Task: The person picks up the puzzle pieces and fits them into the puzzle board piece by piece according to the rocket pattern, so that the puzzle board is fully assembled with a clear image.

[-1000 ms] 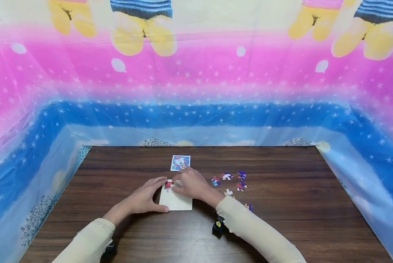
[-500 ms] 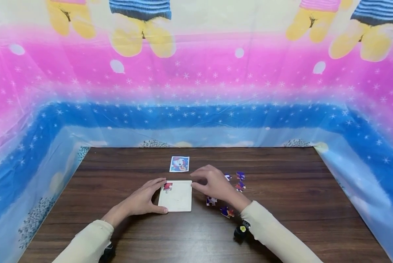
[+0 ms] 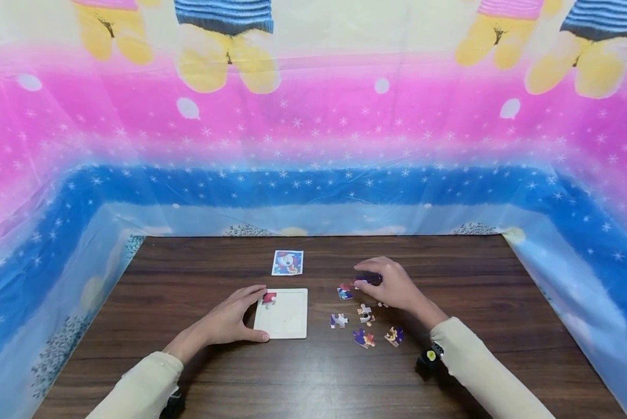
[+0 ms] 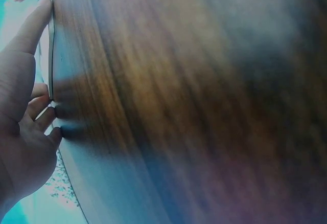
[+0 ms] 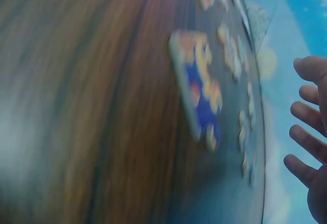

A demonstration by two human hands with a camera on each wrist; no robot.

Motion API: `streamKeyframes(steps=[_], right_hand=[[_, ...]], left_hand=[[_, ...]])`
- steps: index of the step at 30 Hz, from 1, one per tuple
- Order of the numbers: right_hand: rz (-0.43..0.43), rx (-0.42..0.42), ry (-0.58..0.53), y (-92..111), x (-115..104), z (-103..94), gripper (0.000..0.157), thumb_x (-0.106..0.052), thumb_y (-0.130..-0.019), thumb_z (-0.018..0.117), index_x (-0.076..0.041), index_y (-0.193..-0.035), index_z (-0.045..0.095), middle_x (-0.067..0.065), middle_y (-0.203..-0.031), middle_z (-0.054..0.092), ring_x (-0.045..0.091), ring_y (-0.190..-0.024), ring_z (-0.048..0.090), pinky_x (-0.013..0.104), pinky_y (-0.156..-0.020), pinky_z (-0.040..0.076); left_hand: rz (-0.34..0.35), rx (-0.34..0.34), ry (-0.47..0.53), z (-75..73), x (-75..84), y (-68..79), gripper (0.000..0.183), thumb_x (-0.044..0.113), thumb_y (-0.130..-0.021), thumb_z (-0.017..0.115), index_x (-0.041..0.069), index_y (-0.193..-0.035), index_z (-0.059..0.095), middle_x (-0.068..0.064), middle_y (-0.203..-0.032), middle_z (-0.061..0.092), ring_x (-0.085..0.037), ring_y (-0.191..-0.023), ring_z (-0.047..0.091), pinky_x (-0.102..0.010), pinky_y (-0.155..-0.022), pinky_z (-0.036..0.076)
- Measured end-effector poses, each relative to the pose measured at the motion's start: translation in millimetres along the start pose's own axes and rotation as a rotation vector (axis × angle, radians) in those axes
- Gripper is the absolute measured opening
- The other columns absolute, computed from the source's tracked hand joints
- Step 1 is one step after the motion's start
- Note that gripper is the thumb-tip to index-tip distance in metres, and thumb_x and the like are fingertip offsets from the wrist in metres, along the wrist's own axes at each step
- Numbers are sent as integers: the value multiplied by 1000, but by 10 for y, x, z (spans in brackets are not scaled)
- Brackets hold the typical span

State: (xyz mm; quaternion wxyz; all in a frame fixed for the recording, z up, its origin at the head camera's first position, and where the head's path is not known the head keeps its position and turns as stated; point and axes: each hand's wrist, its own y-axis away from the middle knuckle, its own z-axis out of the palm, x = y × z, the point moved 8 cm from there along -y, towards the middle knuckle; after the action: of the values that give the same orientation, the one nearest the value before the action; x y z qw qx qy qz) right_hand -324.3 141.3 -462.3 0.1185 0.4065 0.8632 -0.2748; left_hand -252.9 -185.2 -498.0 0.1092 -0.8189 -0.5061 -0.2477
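Note:
My left hand (image 3: 229,317) holds the left side of a white square puzzle tray (image 3: 287,317), thumb at its near corner and fingers at its far corner. One red puzzle piece (image 3: 268,298) lies in the tray's far left corner. To the right, my right hand (image 3: 394,285) hovers over loose jigsaw pieces, its thumb and fingers spread with nothing between them. In the right wrist view its fingers (image 5: 306,116) stand apart in the air, and a blue and yellow piece (image 5: 199,86) lies on the table. The right hand partly covers some far pieces in the head view.
A small picture card (image 3: 287,263) of a white cartoon figure lies beyond the tray. Several loose pieces, among them a white and purple one (image 3: 339,320) and a purple and orange one (image 3: 364,338), are scattered on the brown wooden table (image 3: 229,384). A patterned cloth (image 3: 313,186) surrounds the table.
My right hand has moved from over the tray rightwards to above the loose pieces, uncovering the tray and its red piece. The left hand has stayed at the tray's left side.

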Motion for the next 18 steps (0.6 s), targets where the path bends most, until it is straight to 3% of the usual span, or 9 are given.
streamKeyframes(steps=[8,18], right_hand=[[27,-68,48,82,274,25,45,-37,-91,78,-11,-127,73,7,-127,71,30,-120,64,53,-100,50],[74,-179,115,57,396,148,45,-38,-91,75,-15,-130,72,8,-133,67,31,-126,61,53,-104,48]], left_hand=[[0,2,-10,9,1,-12,107,61,-79,82,5,-158,37,-14,-164,33,-36,-150,31,-58,-112,38],[14,9,-24,9,11,-13,106,60,-79,82,4,-158,38,-14,-163,35,-36,-149,33,-57,-111,39]])
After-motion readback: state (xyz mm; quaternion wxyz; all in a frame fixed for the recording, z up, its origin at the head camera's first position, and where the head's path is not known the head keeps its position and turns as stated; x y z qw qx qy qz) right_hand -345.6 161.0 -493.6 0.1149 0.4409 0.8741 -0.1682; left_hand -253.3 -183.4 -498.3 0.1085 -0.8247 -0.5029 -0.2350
